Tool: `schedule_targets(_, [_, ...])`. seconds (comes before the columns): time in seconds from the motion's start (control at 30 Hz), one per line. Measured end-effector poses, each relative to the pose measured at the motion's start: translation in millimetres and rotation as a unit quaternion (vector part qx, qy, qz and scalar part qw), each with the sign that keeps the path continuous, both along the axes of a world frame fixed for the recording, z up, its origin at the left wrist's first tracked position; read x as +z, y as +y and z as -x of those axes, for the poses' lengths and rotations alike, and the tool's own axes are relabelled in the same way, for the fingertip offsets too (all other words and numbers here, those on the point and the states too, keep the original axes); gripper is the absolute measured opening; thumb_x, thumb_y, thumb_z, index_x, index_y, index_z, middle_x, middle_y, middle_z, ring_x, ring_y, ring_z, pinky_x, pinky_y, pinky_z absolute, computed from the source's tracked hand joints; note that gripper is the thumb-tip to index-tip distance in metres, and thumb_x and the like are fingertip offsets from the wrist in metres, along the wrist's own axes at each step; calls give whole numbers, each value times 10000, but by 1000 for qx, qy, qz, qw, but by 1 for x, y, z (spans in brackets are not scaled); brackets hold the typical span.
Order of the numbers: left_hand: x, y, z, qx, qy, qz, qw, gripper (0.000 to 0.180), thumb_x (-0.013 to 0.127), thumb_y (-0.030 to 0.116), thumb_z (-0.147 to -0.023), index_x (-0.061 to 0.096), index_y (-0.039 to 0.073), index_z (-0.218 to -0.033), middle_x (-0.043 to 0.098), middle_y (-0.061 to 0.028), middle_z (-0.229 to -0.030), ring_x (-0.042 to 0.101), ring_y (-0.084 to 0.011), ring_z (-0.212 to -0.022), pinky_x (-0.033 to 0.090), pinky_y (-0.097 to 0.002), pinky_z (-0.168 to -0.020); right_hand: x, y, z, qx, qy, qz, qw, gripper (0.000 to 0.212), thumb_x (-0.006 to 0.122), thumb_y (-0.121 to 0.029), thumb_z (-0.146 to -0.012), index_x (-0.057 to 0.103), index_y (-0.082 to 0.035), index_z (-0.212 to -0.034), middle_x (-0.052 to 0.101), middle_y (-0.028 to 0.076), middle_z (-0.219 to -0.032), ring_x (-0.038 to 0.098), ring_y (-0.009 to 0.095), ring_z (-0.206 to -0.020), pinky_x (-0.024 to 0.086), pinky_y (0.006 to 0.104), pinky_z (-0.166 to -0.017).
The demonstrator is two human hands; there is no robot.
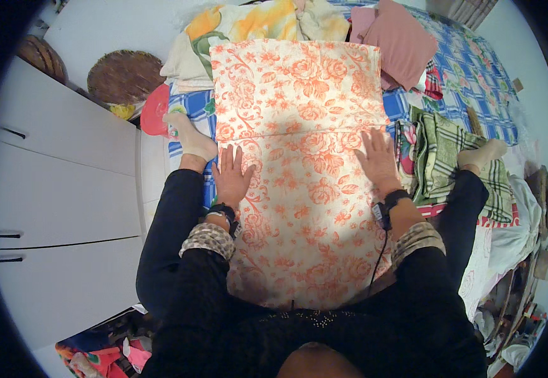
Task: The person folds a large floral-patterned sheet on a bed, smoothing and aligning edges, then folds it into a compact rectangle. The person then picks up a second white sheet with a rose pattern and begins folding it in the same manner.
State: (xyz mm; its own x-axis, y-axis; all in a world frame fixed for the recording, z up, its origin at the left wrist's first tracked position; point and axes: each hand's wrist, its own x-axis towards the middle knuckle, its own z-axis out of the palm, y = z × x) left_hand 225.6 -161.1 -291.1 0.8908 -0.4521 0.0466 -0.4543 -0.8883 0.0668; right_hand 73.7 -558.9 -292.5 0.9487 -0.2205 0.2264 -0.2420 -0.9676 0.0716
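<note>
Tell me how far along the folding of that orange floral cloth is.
Done: the orange floral cloth lies spread flat on the blue checked bedsheet, with one crease running across its middle. In hand: the left hand and right hand press flat on it, palms down, just below that crease. Left: the cloth is not yet a compact bundle, and a green plaid cloth beside it lies loosely heaped.

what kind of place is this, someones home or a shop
Most likely a bedroom at home: a bed under a blue checked sheet, white cupboard doors with dark handles alongside, and loose folded cloths such as a pink one piled around.
</note>
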Motion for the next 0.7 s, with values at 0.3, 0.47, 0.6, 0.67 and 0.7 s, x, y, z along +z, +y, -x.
schedule_targets(0.3, [21,13,31,-134,-224,-31,965,505,588,357,-874,544,66,-1283,557,-135,-1278,534,-323,-1164,449,-520,-928,60,2,80,10,34,54,998,488,585,-310,-874,541,-66,-1294,493,163,-1377,448,330,-1287,381,480,-1044])
schedule_targets(0.47, [64,-20,145,-349,200,3,916,184,590,214,-790,621,40,-841,637,-134,-870,630,-330,-838,504,-464,-718,98,117,129,190,79,-262,943,301,552,-306,-913,687,-82,-1062,671,137,-1068,624,335,-997,502,447,-865])
schedule_targets(0.6, [70,-1,267,-482,355,-62,798,227,582,237,-836,682,51,-919,684,-168,-854,666,-376,-822,525,-489,-726,86,203,205,271,400,-174,858,276,582,-300,-875,742,-104,-986,715,125,-968,687,308,-875,553,426,-788])
schedule_targets(0.67, [58,31,289,-492,351,-56,795,223,590,241,-831,697,62,-908,684,-175,-843,671,-377,-826,531,-486,-734,65,236,239,188,471,-121,853,258,594,-322,-860,740,-130,-952,707,111,-949,678,322,-867,535,480,-746])
schedule_targets(0.7, [49,40,294,-497,349,-52,793,221,594,244,-828,705,67,-903,683,-178,-838,673,-378,-828,535,-484,-738,54,244,249,233,445,-61,862,254,600,-318,-850,744,-129,-940,709,105,-953,683,311,-866,540,476,-746])
